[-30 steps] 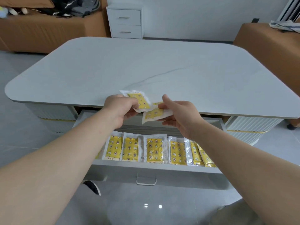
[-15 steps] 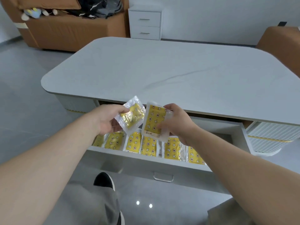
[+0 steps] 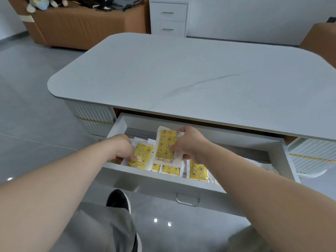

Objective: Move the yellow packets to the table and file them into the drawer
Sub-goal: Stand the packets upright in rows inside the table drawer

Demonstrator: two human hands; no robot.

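Note:
The white drawer (image 3: 163, 180) of the low table (image 3: 200, 75) stands pulled out, with a row of yellow packets (image 3: 198, 172) standing along its front wall. My left hand (image 3: 121, 148) grips one yellow packet (image 3: 141, 156) down inside the drawer at the left end of the row. My right hand (image 3: 189, 144) pinches a second yellow packet (image 3: 166, 144) by its right edge and holds it upright just above the row.
The drawer handle (image 3: 187, 200) juts toward me. A brown sofa (image 3: 81, 24) with clutter and a white cabinet (image 3: 168, 17) stand beyond the table. Another brown seat (image 3: 320, 37) is at the far right. My shoe (image 3: 119, 200) and knees are below the drawer.
Both hands have come down from in front of the table edge into the drawer with their packets. The left packet has dropped into the row. The camera has shifted closer.

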